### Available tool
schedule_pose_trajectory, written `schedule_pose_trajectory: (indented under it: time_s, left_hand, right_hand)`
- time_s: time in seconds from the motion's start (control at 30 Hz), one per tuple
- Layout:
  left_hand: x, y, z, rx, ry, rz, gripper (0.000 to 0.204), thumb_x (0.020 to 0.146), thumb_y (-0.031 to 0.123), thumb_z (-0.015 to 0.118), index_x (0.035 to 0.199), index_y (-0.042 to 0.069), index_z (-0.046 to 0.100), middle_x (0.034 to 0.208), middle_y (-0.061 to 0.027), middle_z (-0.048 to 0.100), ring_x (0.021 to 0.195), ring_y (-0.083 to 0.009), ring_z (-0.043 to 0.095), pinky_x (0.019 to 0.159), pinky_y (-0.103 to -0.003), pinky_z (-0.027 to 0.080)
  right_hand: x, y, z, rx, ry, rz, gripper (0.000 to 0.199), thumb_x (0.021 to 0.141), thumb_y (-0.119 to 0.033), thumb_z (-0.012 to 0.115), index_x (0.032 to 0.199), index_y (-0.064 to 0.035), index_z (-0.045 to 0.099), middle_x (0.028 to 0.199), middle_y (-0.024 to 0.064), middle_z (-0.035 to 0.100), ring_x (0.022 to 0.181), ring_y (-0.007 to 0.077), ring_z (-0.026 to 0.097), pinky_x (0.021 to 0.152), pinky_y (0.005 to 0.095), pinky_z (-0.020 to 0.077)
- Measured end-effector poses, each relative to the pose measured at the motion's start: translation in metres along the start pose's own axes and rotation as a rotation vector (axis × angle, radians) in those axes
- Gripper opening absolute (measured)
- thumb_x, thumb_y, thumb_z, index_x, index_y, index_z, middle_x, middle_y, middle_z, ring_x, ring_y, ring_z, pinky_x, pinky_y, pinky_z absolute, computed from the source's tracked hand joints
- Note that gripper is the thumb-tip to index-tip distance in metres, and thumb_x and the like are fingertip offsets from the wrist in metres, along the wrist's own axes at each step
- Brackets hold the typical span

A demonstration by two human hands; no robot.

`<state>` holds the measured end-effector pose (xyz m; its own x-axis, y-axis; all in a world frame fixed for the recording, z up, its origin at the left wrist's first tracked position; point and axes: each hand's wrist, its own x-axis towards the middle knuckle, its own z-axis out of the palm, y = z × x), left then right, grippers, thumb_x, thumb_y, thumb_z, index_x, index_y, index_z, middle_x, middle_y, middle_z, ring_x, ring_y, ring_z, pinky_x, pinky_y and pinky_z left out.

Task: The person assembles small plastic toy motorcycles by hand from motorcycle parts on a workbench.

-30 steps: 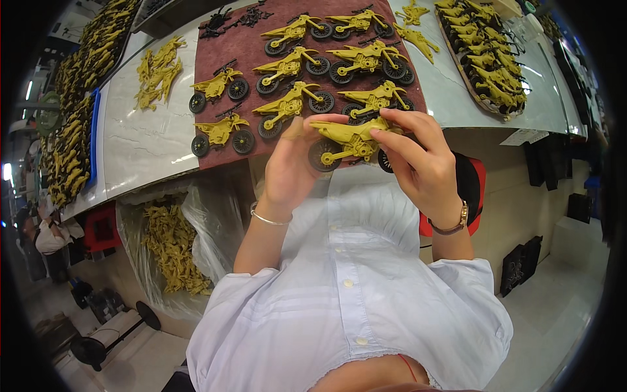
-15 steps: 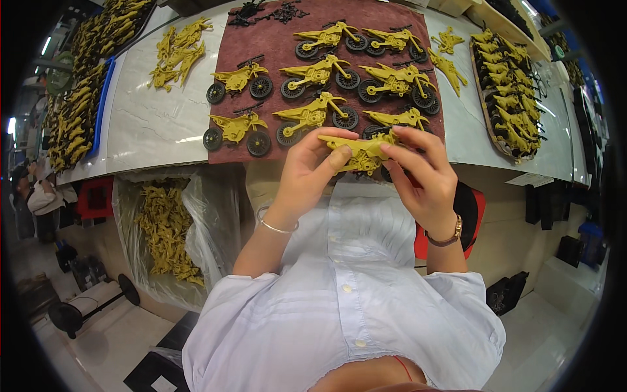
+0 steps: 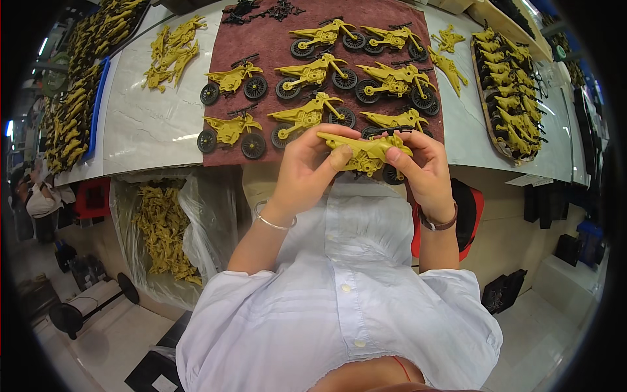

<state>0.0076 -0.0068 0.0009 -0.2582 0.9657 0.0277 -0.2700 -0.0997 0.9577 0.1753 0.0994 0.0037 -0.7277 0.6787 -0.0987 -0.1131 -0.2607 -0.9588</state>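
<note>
Both hands hold one yellow toy motorcycle (image 3: 367, 155) just over the table's near edge. My left hand (image 3: 309, 164) is closed on its rear end, the thumb pressed on the yellow side. At the front, my right hand (image 3: 423, 163) grips it near the black handlebar, thumb against the yellow front part. A black wheel shows below the right thumb; my fingers hide much of the far side. Beyond the hands, several yellow toy motorcycles (image 3: 312, 73) with black wheels stand in rows on a dark red cloth (image 3: 261, 44).
Loose yellow parts (image 3: 173, 52) lie left of the cloth, with more yellow pieces (image 3: 448, 70) to its right. Black parts (image 3: 282, 10) rest at its far edge. A filled tray (image 3: 509, 98) stands at right, a blue-edged one (image 3: 95, 111) at left. Below hangs a plastic bag (image 3: 202, 228) of yellow parts.
My right hand has shifted its grip on the toy motorcycle; its thumb now presses on the front part, and the fingers have curled behind the handlebar. The left hand keeps its hold.
</note>
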Motion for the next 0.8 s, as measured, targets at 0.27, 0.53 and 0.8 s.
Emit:
schedule_pose_trajectory:
  time_s: [0.27,0.53,0.8]
  left_hand:
    - [0.001,-0.015,0.008,-0.310,0.114,-0.090,0.028,0.082,0.004,0.063,0.107,-0.006,0.056,0.103,-0.0125,0.061,0.092,-0.0171,0.060,0.080,-0.029,0.049]
    - [-0.006,-0.021,0.017,-0.095,0.265,0.031,0.014,0.082,0.004,0.062,0.093,-0.005,0.063,0.089,-0.0097,0.066,0.079,-0.0122,0.063,0.073,-0.024,0.049]
    - [-0.008,-0.017,0.008,-0.107,0.189,0.003,0.012,0.082,0.003,0.062,0.092,-0.004,0.063,0.085,-0.0075,0.066,0.075,-0.0101,0.062,0.069,-0.022,0.049]
  right_hand:
    - [0.005,0.014,0.019,0.346,0.265,-0.134,0.024,0.085,-0.007,0.060,0.106,0.0040,0.055,0.099,0.0070,0.062,0.087,0.0100,0.057,0.078,0.0237,0.0441]
    - [-0.005,0.020,0.027,0.377,0.245,-0.163,0.030,0.081,0.004,0.059,0.109,0.0042,0.051,0.103,0.0083,0.058,0.090,0.0112,0.057,0.078,0.0243,0.0460]
    - [-0.013,0.017,0.019,0.205,0.155,-0.055,0.036,0.074,0.003,0.065,0.107,0.0042,0.051,0.099,0.0054,0.058,0.088,0.0088,0.055,0.077,0.0221,0.0456]
